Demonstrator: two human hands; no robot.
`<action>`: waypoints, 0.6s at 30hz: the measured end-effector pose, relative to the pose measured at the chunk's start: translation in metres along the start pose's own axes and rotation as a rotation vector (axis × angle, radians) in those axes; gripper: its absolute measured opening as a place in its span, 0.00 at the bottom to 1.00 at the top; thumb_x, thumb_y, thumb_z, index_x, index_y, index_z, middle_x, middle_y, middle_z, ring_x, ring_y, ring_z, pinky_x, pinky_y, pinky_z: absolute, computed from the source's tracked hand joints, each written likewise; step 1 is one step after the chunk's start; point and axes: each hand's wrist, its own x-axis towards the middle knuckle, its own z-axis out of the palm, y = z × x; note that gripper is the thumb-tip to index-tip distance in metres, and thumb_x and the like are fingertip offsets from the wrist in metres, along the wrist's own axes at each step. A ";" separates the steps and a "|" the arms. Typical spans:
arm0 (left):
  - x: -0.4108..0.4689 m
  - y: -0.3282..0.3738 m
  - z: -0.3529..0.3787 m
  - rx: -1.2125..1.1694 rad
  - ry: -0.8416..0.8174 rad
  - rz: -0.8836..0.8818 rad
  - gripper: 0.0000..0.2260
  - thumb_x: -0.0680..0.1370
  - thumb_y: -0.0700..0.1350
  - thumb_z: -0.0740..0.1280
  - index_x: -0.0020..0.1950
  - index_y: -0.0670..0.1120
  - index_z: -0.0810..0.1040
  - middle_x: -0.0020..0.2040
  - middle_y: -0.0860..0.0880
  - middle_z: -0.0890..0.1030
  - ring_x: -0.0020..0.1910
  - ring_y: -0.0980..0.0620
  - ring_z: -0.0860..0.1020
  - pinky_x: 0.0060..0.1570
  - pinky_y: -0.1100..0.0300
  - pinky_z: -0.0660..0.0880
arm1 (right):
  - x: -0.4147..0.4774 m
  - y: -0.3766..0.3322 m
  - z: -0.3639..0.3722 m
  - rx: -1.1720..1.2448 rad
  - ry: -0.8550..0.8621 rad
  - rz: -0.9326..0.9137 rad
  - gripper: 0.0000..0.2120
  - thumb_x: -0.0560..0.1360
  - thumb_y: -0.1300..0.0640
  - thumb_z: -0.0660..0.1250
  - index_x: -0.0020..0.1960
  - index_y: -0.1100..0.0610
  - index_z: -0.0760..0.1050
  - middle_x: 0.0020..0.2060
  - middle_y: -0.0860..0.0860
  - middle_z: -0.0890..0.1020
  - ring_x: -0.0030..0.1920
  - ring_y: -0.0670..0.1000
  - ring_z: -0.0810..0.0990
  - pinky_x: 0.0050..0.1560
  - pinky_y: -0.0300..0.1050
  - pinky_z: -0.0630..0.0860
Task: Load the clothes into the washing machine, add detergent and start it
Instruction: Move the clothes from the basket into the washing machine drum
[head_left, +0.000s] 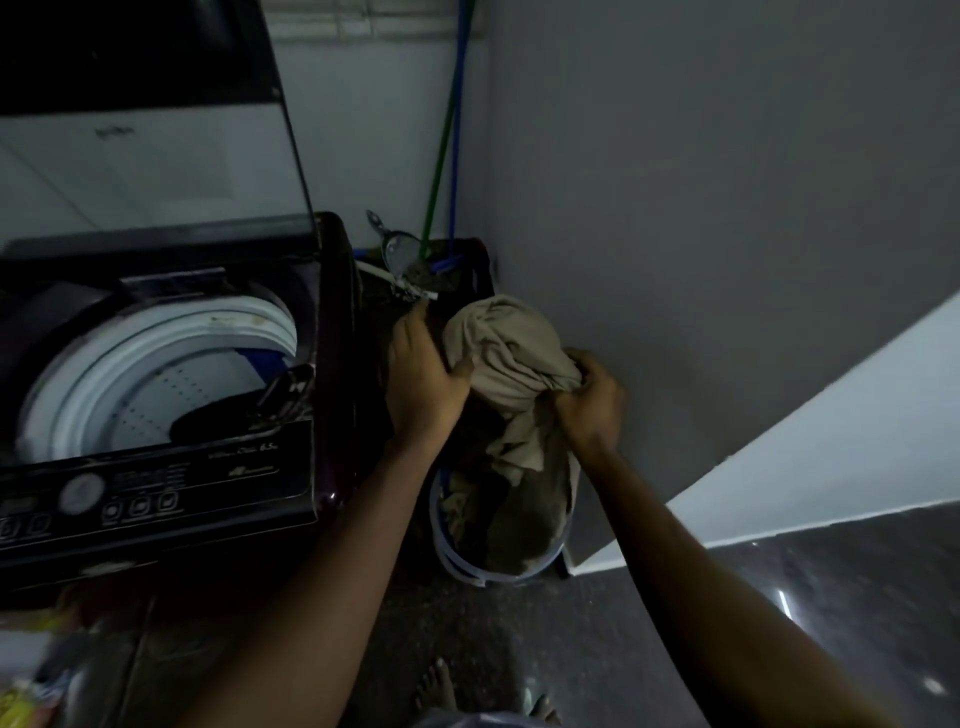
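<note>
With both your left hand (423, 374) and right hand (589, 397) closed on the beige garment (511, 358) above the basket (457, 564), its trailing end could snag other clothes on the way to the washing machine (171, 364).

Beige garment (511, 358) bunched above the bucket (470, 569); washing machine (171, 364) open.

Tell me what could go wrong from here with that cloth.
The beige cloth, bunched between the left hand and right hand, trails into the laundry basket; lifting may drag other garments out. On the way to the open drum, it could snag the washer's rim.
</note>
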 end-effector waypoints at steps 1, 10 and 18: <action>0.000 0.005 -0.003 0.134 0.031 0.153 0.35 0.72 0.43 0.74 0.75 0.45 0.63 0.72 0.44 0.67 0.71 0.44 0.67 0.65 0.47 0.71 | 0.002 -0.003 -0.002 -0.023 0.019 -0.009 0.17 0.71 0.61 0.67 0.60 0.54 0.78 0.53 0.53 0.83 0.51 0.52 0.81 0.51 0.44 0.77; 0.022 0.030 -0.008 0.786 -0.325 0.525 0.50 0.66 0.60 0.74 0.80 0.52 0.49 0.77 0.45 0.60 0.76 0.43 0.59 0.72 0.45 0.55 | 0.031 -0.065 -0.007 -0.110 -0.101 -0.222 0.16 0.69 0.68 0.65 0.53 0.57 0.83 0.43 0.54 0.80 0.42 0.51 0.78 0.40 0.39 0.72; 0.055 0.054 -0.026 0.270 0.024 0.441 0.25 0.70 0.48 0.71 0.66 0.46 0.76 0.56 0.43 0.82 0.50 0.39 0.81 0.45 0.45 0.77 | 0.049 -0.111 -0.026 0.365 -0.134 -0.266 0.17 0.68 0.71 0.71 0.55 0.61 0.80 0.47 0.47 0.83 0.46 0.38 0.80 0.46 0.31 0.75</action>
